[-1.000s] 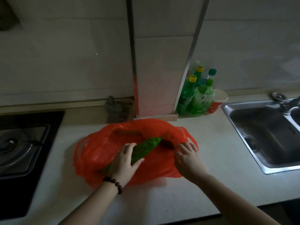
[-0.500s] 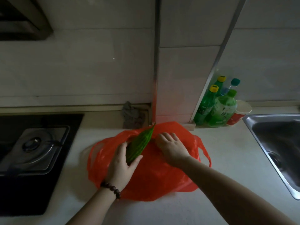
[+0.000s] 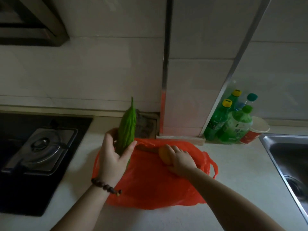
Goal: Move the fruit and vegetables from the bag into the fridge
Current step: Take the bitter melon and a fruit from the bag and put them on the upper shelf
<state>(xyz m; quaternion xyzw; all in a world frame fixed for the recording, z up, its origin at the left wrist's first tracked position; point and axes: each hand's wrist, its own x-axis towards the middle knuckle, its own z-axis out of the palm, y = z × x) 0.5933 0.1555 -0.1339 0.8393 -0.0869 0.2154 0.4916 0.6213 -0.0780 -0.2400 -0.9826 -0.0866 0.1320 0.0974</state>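
Left grip closed round upright bitter gourd, raised over red bag. Right grip clasps orange fruit at bag mouth. Bench: stove left, sink right, bottles behind.

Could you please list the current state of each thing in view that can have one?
Left hand: grip closed on the bitter gourd.
Bitter gourd: held upright, tip up, above the bag.
Right hand: grip closed on the orange fruit.
Orange fruit: held at the bag's mouth.
Red bag: lying open on the counter.
Green bottles: capped, upright.
Paper cup: upright.
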